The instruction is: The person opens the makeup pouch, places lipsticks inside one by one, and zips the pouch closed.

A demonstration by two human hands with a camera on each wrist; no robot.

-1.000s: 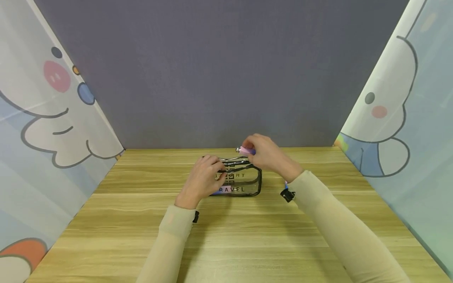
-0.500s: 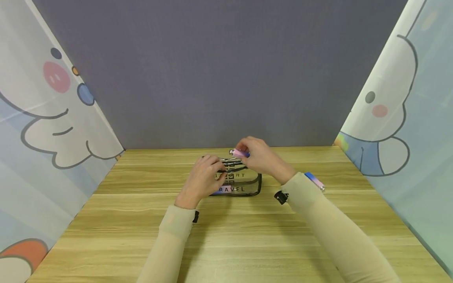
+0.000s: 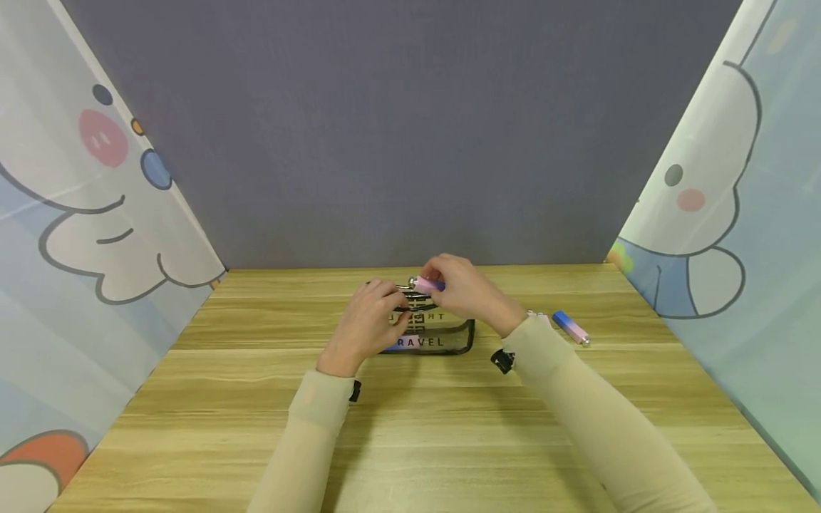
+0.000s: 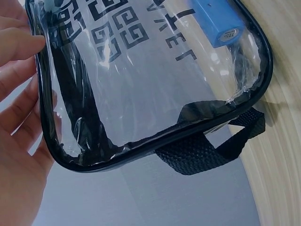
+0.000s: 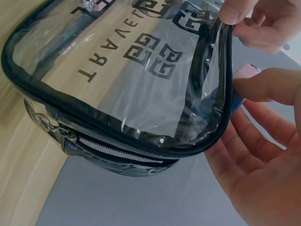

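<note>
A clear pouch with black trim (image 3: 458, 336) and TRAVEL lettering stands on the table, its mouth open at the top. My left hand (image 3: 368, 320) pinches its top edge at the left. Above that mouth my right hand (image 3: 471, 291) holds a small pink-to-blue tube (image 3: 423, 285) with a silver end, between thumb and fingers. In the right wrist view the tube (image 5: 247, 71) is right at the pouch's black edge, its blue end partly hidden behind the plastic. Another such tube (image 4: 218, 23) lies inside, at the pouch's bottom.
A further pink-to-blue tube (image 3: 571, 328) lies on the wooden table (image 3: 449, 434) to the right. Pink pieces (image 3: 540, 315) with silver ends show beside it, mostly covered by the right sleeve. A grey panel (image 3: 410, 128) stands behind the table, with printed curtains on both sides.
My right hand has moved left and slightly down with its tube, over the pouch's mouth. The tubes on the table have come out from behind the sleeve. My left hand stays put.
</note>
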